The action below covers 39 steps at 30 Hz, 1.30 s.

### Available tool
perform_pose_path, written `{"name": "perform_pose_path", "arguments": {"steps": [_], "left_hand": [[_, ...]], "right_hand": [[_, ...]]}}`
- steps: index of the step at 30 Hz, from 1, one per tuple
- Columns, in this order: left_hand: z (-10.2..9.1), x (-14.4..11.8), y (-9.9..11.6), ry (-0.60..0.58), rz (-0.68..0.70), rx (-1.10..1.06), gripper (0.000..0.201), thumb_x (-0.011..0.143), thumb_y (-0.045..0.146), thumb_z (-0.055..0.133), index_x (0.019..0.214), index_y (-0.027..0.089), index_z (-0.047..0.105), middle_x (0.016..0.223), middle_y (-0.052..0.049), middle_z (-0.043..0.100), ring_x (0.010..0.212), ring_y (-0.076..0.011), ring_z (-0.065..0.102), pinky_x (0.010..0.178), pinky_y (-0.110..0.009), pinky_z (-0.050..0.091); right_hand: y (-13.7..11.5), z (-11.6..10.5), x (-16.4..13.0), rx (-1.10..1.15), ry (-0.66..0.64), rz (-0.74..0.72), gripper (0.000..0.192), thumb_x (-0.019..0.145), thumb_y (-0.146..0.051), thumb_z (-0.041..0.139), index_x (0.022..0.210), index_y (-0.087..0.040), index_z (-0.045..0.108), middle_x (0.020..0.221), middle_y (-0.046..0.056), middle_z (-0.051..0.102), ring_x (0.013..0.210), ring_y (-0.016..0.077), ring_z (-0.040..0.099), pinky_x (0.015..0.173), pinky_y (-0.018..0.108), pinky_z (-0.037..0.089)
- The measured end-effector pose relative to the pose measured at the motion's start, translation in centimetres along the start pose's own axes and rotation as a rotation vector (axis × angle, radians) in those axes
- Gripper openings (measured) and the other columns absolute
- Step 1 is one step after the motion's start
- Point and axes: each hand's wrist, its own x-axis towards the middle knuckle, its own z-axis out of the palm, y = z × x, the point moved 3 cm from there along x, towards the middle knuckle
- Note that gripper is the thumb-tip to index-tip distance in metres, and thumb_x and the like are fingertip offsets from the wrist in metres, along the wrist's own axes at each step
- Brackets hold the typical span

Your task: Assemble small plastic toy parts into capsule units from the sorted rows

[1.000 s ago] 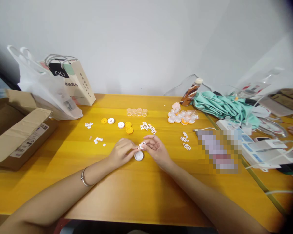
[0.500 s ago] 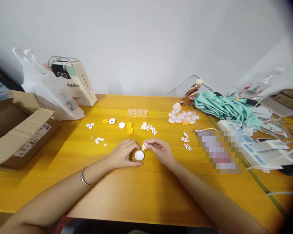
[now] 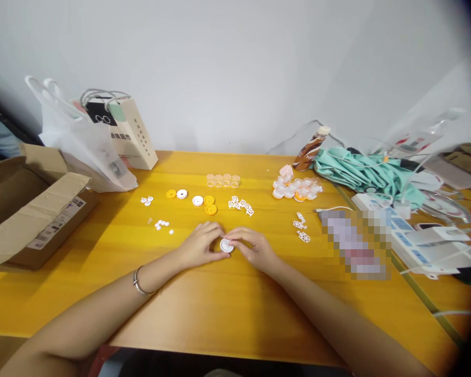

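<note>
A round white cap [image 3: 226,247] lies on the table in front of me, its raised rim facing up. My left hand [image 3: 202,245] curls round it from the left, thumb at its near edge and fingers at its far edge. From the right, my right hand [image 3: 255,248] pinches a small white plastic piece over the cap; fingertips hide most of that piece. Flat white cut-out pieces [image 3: 241,205] lie just beyond my hands. White caps [image 3: 197,200] and yellow caps [image 3: 211,209] sit beyond my left hand, with small white round parts [image 3: 163,224] to the left.
Clear cylinders [image 3: 223,180] stand in a row farther back. Assembled clear-and-orange pieces [image 3: 297,188] cluster at back right, near a bottle [image 3: 312,149] and green cloth [image 3: 353,170]. More cut-out pieces [image 3: 301,230] lie right. A power strip [image 3: 408,235] is far right, a cardboard box [image 3: 58,225] left.
My right hand has moved left, bringing the small white piece from beside the cap to over it. My left hand stays round the cap. The view has shifted slightly.
</note>
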Motion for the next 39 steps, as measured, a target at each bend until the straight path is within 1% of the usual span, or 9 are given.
{"name": "perform_pose_path", "arguments": {"steps": [9, 18, 24, 28, 31, 33, 34, 36, 39], "left_hand": [[0.1, -0.1, -0.2, 0.018, 0.011, -0.026, 0.033, 0.074, 0.044, 0.062, 0.095, 0.020, 0.055, 0.093, -0.004, 0.058, 0.088, -0.0196, 0.052, 0.079, -0.033, 0.039], [0.0, 0.0, -0.1, 0.001, 0.000, -0.023, 0.030, 0.074, 0.044, 0.062, 0.091, 0.020, 0.055, 0.093, -0.004, 0.059, 0.087, -0.0193, 0.053, 0.079, -0.033, 0.039], [0.1, 0.0, -0.1, 0.011, 0.001, -0.027, 0.031, 0.073, 0.044, 0.063, 0.092, 0.020, 0.056, 0.093, -0.004, 0.059, 0.087, -0.0195, 0.053, 0.080, -0.034, 0.040], [0.1, 0.0, -0.4, 0.048, -0.016, -0.083, 0.029, 0.072, 0.040, 0.065, 0.091, 0.019, 0.058, 0.089, -0.004, 0.059, 0.086, -0.0193, 0.055, 0.080, -0.034, 0.042], [-0.1, 0.0, -0.8, 0.102, -0.029, -0.216, 0.028, 0.071, 0.037, 0.067, 0.090, 0.018, 0.059, 0.088, -0.005, 0.060, 0.084, -0.0187, 0.056, 0.077, -0.033, 0.045], [-0.4, 0.1, -0.9, 0.158, -0.030, -0.306, 0.028, 0.071, 0.035, 0.067, 0.090, 0.017, 0.059, 0.089, -0.007, 0.060, 0.084, -0.0184, 0.057, 0.077, -0.033, 0.046], [-0.6, 0.1, -0.9, 0.186, -0.026, -0.338, 0.027, 0.071, 0.034, 0.067, 0.090, 0.016, 0.059, 0.090, -0.007, 0.060, 0.085, -0.0185, 0.057, 0.078, -0.033, 0.046], [-0.9, 0.2, -0.7, 0.233, -0.011, -0.378, 0.025, 0.073, 0.031, 0.067, 0.091, 0.016, 0.059, 0.091, -0.008, 0.060, 0.086, -0.0187, 0.057, 0.081, -0.035, 0.046], [-1.2, 0.2, -0.5, 0.264, 0.020, -0.401, 0.025, 0.073, 0.029, 0.066, 0.094, 0.017, 0.059, 0.093, -0.008, 0.058, 0.089, -0.0189, 0.057, 0.083, -0.036, 0.046]], "right_hand": [[-0.6, -0.1, -0.1, -0.065, -0.036, -0.062, 0.021, 0.085, -0.021, 0.049, 0.093, -0.030, 0.067, 0.094, 0.004, 0.067, 0.087, 0.0177, 0.062, 0.079, 0.036, 0.050], [-0.1, 0.3, -0.8, -0.170, -0.058, -0.151, 0.029, 0.083, -0.014, 0.048, 0.099, -0.031, 0.065, 0.097, 0.004, 0.066, 0.087, 0.0173, 0.063, 0.077, 0.035, 0.051], [0.0, 0.3, -0.7, -0.112, -0.027, -0.131, 0.027, 0.083, -0.016, 0.048, 0.097, -0.031, 0.066, 0.098, 0.004, 0.066, 0.087, 0.0161, 0.063, 0.078, 0.035, 0.051], [0.1, 0.2, -0.2, 0.010, 0.000, -0.020, 0.019, 0.081, -0.021, 0.055, 0.093, -0.029, 0.067, 0.095, 0.004, 0.066, 0.090, 0.0175, 0.061, 0.083, 0.036, 0.049], [0.5, -0.6, 0.1, 0.176, 0.231, 0.144, 0.024, 0.075, -0.027, 0.064, 0.099, -0.027, 0.064, 0.099, 0.003, 0.064, 0.095, 0.0172, 0.058, 0.090, 0.035, 0.045], [0.9, -0.8, 0.1, 0.339, 0.352, 0.271, 0.026, 0.074, -0.031, 0.065, 0.099, -0.026, 0.061, 0.096, 0.003, 0.063, 0.090, 0.0151, 0.059, 0.089, 0.034, 0.045], [1.1, -0.6, 0.0, 0.433, 0.352, 0.332, 0.025, 0.074, -0.034, 0.064, 0.097, -0.025, 0.060, 0.091, 0.002, 0.064, 0.085, 0.0139, 0.060, 0.086, 0.033, 0.046], [1.1, 0.3, -0.2, 0.621, 0.258, 0.447, 0.025, 0.074, -0.038, 0.064, 0.094, -0.023, 0.059, 0.086, 0.001, 0.065, 0.078, 0.0125, 0.061, 0.082, 0.032, 0.048], [0.4, 1.7, -0.6, 0.857, 0.140, 0.563, 0.027, 0.073, -0.036, 0.066, 0.095, -0.021, 0.058, 0.091, 0.002, 0.066, 0.081, 0.0126, 0.063, 0.082, 0.031, 0.049]]}}
